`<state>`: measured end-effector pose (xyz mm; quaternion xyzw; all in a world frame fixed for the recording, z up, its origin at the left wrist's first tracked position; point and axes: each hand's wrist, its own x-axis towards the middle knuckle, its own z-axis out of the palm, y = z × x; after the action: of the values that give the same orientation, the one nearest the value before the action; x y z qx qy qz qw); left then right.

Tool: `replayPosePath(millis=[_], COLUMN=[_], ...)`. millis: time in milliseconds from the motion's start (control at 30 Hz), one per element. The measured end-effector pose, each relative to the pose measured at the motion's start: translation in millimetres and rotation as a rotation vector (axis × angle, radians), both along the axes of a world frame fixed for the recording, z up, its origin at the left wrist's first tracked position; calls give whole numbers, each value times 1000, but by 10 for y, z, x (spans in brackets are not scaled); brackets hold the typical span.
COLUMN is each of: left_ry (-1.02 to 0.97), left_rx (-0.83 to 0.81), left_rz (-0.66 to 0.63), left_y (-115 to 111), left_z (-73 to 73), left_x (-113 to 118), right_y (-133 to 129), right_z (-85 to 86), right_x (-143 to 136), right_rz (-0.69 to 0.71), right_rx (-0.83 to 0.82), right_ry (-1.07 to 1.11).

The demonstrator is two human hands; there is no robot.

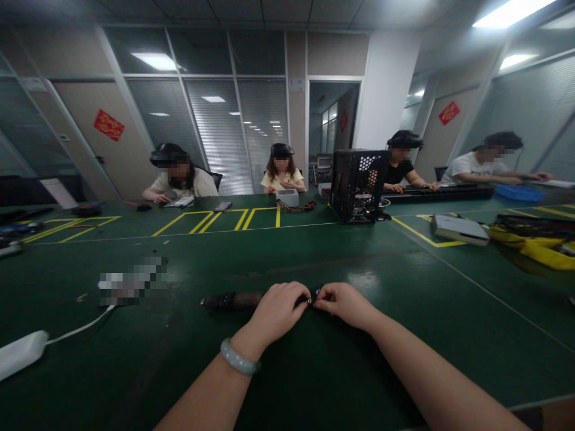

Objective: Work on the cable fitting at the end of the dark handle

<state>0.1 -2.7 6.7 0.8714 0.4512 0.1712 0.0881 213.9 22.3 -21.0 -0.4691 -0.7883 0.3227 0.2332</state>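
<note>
Along the green surface (pixel 215 251) lies a dark cylindrical tool (pixel 245 300), its right end gripped by fingers of the left hand (pixel 279 311), while the right hand's (pixel 345 304) pinch a small dark piece (too tiny to identify from here) that might drop should they slip.

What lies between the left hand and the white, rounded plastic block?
In the head view: a brown-and-black cylindrical object, green tabletop, then a white cable meeting the block.
</note>
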Motion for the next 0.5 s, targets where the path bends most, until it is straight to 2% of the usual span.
replayPosePath(millis=[200, 500], left_ry=[13, 13], left_rx=[-1, -31], left_rz=[13, 8], left_y=[-6, -10], left_z=[-7, -5], left_x=[-4, -22], right_y=[7, -1], right_z=[3, 15], right_x=[-1, -7], right_rz=[-28, -21], right_rx=[-67, -58], right_ry=[11, 8])
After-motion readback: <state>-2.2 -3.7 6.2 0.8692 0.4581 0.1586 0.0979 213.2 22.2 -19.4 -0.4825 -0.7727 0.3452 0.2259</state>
